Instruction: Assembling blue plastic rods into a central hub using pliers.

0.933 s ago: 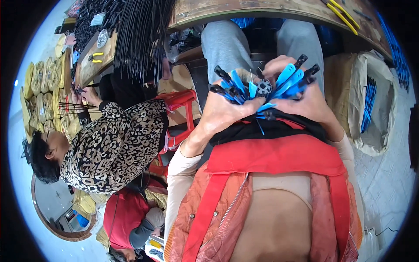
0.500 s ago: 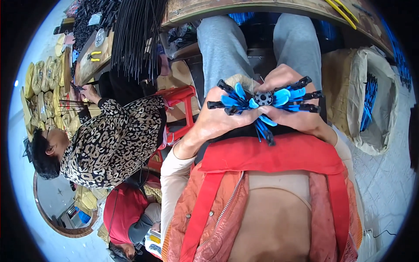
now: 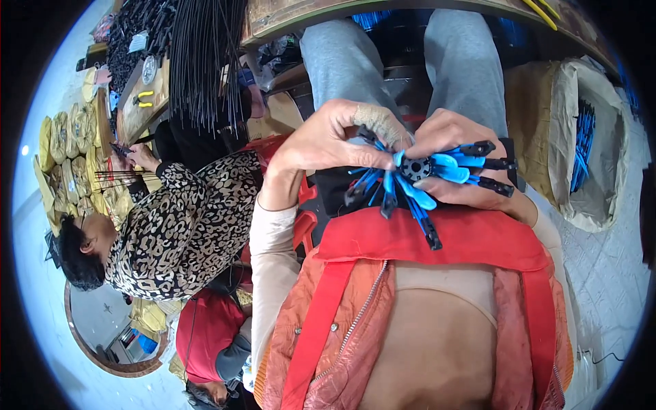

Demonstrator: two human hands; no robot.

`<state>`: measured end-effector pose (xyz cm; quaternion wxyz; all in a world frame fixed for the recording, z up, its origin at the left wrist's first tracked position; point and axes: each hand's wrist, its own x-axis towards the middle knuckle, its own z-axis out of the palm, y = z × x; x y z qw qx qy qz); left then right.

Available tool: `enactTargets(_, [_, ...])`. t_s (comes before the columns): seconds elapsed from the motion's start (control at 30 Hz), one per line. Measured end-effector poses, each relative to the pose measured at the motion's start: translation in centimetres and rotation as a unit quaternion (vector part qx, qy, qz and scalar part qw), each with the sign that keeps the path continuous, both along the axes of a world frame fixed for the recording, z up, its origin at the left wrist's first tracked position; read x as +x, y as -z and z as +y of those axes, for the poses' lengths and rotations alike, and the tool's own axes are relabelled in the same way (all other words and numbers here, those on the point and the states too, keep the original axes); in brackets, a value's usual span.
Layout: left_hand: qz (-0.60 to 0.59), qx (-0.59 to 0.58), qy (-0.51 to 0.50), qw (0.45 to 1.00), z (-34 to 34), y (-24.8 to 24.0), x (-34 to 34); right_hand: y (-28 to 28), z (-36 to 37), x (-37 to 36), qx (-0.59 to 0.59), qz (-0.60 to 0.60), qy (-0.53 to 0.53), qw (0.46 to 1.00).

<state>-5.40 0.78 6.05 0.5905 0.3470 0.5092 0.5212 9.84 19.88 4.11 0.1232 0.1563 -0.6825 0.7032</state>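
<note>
A round black slotted hub (image 3: 415, 168) faces up above my lap, with blue ribs (image 3: 445, 171) fanning out from it and ending in black tips; it looks like part of an umbrella frame. My right hand (image 3: 459, 137) grips the hub and the ribs on its right side, thumb below and fingers above. At the hub's left edge, my left hand (image 3: 338, 140) pinches a blue rib end between thumb and index finger. Tan tape (image 3: 383, 125) wraps a finger of that hand. Several ribs hang loose below and to the left, slightly blurred.
A wooden table (image 3: 301, 22) edges the far side, with yellow-handled pliers (image 3: 543, 12) on it. An open sack (image 3: 567, 198) of blue ribs stands at right. Left, a co-worker (image 3: 184, 219) in patterned sleeves handles dark parts beside hanging black rods (image 3: 205, 68) and a red stool (image 3: 305, 225).
My left hand has risen off the left-hand ribs and now pinches beside the hub. Those ribs have swung down and left. My right hand still holds the hub.
</note>
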Motion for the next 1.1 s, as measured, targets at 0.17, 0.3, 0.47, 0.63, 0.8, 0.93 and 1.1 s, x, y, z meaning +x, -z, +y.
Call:
enactTargets(0.17, [-0.028, 0.046, -0.090, 0.995, -1.2, -0.3, 1.8, 0.1, -0.2, -0.5, 0.008, -0.004, -0.032, 0.999])
enactTargets(0.3, [0.016, 0.048, -0.152, 0.987, -2.1, -0.1, 3.4, 0.2, 0.0, -1.2, 0.004, -0.001, -0.058, 0.998])
enactTargets(0.47, [0.060, 0.056, -0.204, 0.975, -2.8, 0.9, 4.5, 0.7, -0.2, -1.5, -0.015, 0.007, -0.078, 0.997])
enactTargets(0.63, [0.061, 0.077, -0.122, 0.988, -3.0, 1.8, 4.2, -0.5, -0.1, -2.1, -0.033, 0.006, -0.220, 0.975])
enactTargets(0.8, [0.026, 0.041, -0.248, 0.968, -3.2, 2.5, 4.5, 0.3, -0.4, -1.8, -0.047, -0.078, -0.094, 0.991])
enactTargets(0.93, [-0.064, 0.015, -0.234, 0.970, -2.6, 1.8, 3.7, 1.1, -1.3, -1.6, -0.160, -0.132, -0.079, 0.975])
enactTargets(1.1, [-0.094, 0.033, -0.124, 0.987, -1.3, 2.7, 0.6, 0.3, 0.3, -3.6, -0.084, -0.180, -0.126, 0.972])
